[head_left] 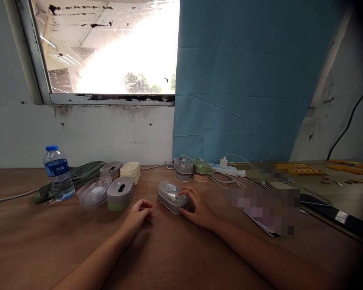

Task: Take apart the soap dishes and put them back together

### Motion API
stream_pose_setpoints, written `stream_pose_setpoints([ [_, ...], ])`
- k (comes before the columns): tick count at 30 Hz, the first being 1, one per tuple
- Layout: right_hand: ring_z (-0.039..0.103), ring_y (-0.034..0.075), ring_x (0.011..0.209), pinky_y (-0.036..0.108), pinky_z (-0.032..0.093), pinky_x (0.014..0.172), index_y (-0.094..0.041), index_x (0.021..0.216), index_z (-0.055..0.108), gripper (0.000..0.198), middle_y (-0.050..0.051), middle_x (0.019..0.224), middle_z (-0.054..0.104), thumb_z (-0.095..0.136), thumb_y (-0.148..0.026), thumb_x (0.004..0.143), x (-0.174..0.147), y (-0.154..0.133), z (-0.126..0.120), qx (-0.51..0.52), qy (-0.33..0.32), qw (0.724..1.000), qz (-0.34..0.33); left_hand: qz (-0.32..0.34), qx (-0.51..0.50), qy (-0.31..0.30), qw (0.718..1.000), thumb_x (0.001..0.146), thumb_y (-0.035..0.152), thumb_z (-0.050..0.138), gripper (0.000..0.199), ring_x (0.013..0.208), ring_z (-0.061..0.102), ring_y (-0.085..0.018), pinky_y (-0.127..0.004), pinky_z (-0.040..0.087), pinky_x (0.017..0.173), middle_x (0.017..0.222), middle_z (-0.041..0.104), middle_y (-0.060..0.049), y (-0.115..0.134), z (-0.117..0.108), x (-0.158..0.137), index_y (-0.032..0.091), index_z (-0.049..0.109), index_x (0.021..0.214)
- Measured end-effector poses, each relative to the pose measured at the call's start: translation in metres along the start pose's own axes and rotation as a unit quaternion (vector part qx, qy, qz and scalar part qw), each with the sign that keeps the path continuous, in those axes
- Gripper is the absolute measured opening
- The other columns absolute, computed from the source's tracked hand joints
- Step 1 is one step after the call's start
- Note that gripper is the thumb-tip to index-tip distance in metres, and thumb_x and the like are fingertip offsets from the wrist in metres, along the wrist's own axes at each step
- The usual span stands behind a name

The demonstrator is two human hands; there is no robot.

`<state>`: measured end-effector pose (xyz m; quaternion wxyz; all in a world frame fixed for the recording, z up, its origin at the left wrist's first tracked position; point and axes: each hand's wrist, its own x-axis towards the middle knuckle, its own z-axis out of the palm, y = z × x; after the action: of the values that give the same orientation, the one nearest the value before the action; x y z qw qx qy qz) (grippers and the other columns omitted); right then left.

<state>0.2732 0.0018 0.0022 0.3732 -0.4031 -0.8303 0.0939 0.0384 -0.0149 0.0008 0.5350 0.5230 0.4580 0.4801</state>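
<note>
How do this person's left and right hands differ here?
The right hand touches the box between the hands; the left hand is apart from it. The right hand's fingers are spread, while the left hand's are loosely curled. Both are bare.

Window (109, 48) – cropped above, pixelated object (260, 213) – unclear

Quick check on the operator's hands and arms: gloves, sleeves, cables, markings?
Left hand and right hand are both ungloved. The left forearm and right forearm show no sleeve up to the frame edge. No watch, ring, band, attached cable or marking is visible. Fine details such as nails are too small to tell.
</note>
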Motion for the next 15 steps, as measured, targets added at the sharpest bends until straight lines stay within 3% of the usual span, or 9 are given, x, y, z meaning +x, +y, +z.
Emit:
stream_pose_setpoints([
  [15, 0.043, 0.023, 0.110, 0.040, 0.035, 0.093, -0.021, 0.103, 0.050, 0.042, 0.008, 0.113, 0.044, 0.064, -0.021, 0.064, 0.0017, 0.0072, -0.0046, -0.001, -0.010, 1.000, -0.022, 0.002, 0.004, -0.007, 1.000, 0.059, 0.020, 0.056, 0.016, 0.054, 0.053, -0.010, -0.022, 0.040, 0.054, 0.058, 0.053, 0.003, 0.0011, -0.0008, -0.0017, 0.015, 0.049, 0.072],
])
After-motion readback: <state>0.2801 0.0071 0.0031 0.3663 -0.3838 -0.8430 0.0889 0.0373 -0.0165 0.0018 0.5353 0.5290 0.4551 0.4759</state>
